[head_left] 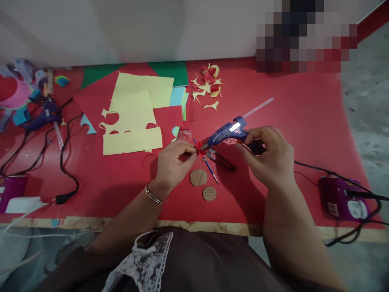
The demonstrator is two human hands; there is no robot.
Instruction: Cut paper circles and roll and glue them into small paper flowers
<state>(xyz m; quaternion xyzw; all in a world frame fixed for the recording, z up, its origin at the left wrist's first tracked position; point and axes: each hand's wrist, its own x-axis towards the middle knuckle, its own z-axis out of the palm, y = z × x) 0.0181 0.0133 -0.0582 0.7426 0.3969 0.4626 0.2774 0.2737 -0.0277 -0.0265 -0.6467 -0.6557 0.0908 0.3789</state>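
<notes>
My left hand (176,162) pinches a small red piece (199,147) between thumb and fingertips. In my right hand (269,152) is the handle of a blue glue gun (227,133), with a clear glue stick (258,108) poking out of its back. The gun's nozzle meets or nearly meets the red piece. Just below the gun lie small scissors or snips (221,160) and a blue pen-like stick (211,171). Two corrugated cardboard discs, a larger one (198,177) and a smaller one (209,194), rest on the red table nearer my body.
Cut yellow paper (133,109) and coloured sheets lie at centre left. Paper scraps (209,83) sit farther back. A second glue gun (47,113) with black cables is at left. A purple box (343,198) with cables stands at right. A wall borders the table's back.
</notes>
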